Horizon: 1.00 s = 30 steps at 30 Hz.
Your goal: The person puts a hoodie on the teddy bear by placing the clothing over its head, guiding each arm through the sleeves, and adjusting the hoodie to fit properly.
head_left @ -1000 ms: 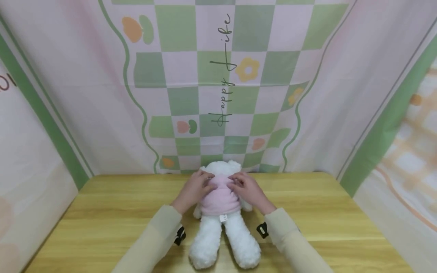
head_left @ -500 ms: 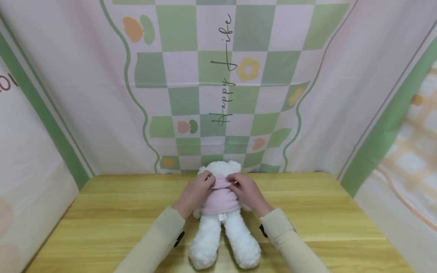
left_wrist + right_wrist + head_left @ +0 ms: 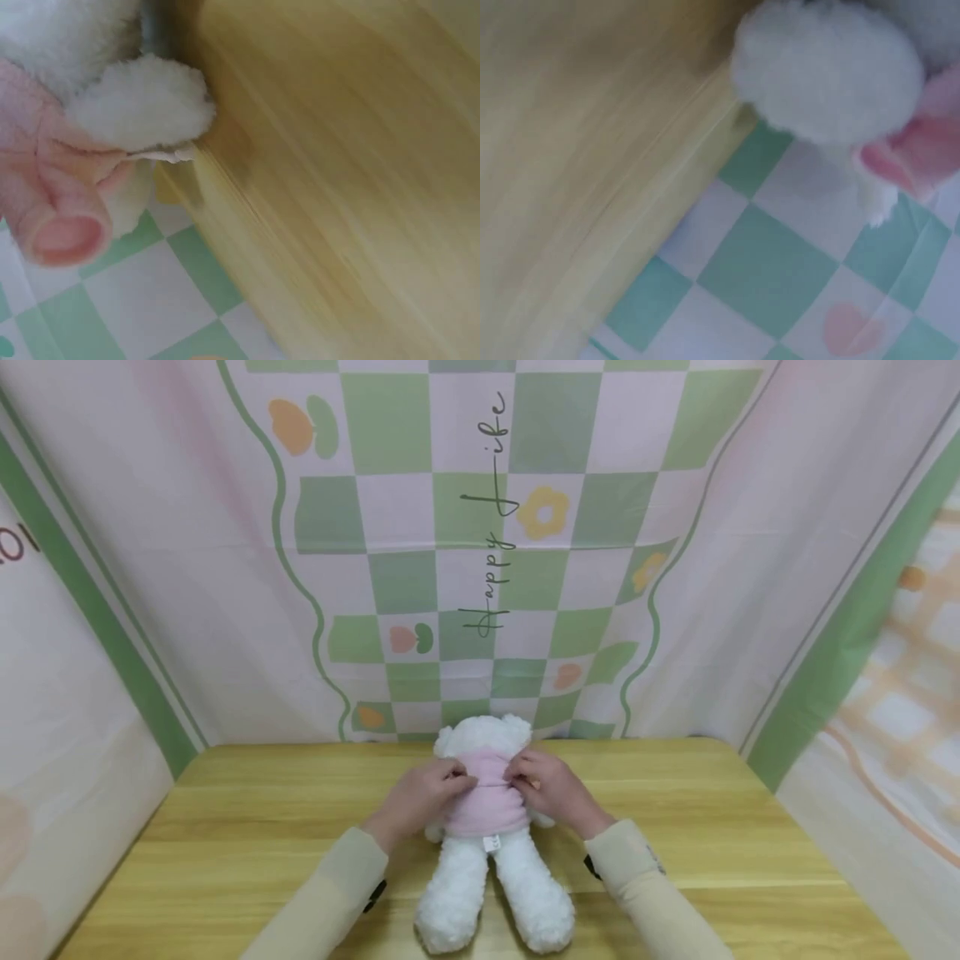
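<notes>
A white plush toy (image 3: 534,906) with small round ears lies on the table, its long legs toward me. It wears a pink shirt (image 3: 486,810), and a small white tag (image 3: 491,843) sticks out under the hem. My left hand (image 3: 420,793) pinches the shirt at the left of its upper part. On the opposite side, my right hand (image 3: 551,785) pinches the cloth too, and creases run between the two hands. One fluffy arm (image 3: 146,105) shows in the left wrist view. A rounded white plush part (image 3: 825,75) fills the top of the right wrist view.
The wooden table (image 3: 262,860) ends at a green and white checkered curtain (image 3: 472,577) behind the toy's head. More printed cloth hangs at the left (image 3: 67,652) and right. Black wrist straps show below both sleeves.
Half a second ago the hands held a raised fold of the shirt near the neck. Now they are lower and slightly farther apart, and the cloth lies flatter. The toy stays in place.
</notes>
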Motion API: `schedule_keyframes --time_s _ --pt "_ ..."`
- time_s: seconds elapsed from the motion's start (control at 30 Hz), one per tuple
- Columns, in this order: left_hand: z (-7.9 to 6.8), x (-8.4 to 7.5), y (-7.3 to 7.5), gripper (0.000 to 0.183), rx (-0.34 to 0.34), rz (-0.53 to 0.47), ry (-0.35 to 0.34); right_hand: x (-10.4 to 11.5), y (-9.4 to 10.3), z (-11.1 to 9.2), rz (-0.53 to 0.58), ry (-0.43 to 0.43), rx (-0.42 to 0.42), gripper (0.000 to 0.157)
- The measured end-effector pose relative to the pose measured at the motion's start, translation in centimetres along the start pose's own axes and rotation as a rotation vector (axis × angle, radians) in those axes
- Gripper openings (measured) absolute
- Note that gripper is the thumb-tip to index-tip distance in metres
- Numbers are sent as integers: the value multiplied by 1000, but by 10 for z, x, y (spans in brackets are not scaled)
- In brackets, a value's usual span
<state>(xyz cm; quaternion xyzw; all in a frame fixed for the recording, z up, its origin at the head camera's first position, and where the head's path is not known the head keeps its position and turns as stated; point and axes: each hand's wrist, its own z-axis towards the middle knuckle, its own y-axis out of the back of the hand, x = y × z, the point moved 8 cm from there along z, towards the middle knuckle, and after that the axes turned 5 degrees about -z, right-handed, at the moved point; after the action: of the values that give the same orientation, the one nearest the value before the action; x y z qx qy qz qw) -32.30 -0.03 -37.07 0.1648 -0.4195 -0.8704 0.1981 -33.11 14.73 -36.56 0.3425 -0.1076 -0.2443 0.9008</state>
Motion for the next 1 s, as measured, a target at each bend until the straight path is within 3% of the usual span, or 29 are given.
schedule_keyframes --time_s 0.03,0.1,0.13,0.2,0.3,0.43,0.57,0.7,0.9,1.0 --pt "-1 -2 1 14 -3 14 -28 0 1 -2 7 -9 16 22" --pt "-5 -10 5 24 -51 142 -157 -2 5 -6 21 -57 39 23" --pt "-6 -11 6 26 -71 156 -169 -4 7 -9 23 -91 41 24" --pt "-8 -12 10 27 -102 160 -169 -9 11 -15 26 -186 46 27" --pt "-7 -16 13 24 -139 151 -155 -20 13 -27 83 -394 71 34" --pt "-7 -25 14 23 -164 162 -159 -33 4 -48 216 -685 209 50" --pt "-9 -28 14 32 -179 151 -149 -40 -7 -68 300 -861 348 68" --pt "-15 -24 11 49 -157 120 -124 -43 -16 -80 333 -925 416 74" --pt "-19 -29 -2 56 -66 149 -146 -38 -26 -83 276 -865 468 62" --pt "-20 -31 -4 52 -65 132 -140 -35 -27 -81 255 -844 455 55"
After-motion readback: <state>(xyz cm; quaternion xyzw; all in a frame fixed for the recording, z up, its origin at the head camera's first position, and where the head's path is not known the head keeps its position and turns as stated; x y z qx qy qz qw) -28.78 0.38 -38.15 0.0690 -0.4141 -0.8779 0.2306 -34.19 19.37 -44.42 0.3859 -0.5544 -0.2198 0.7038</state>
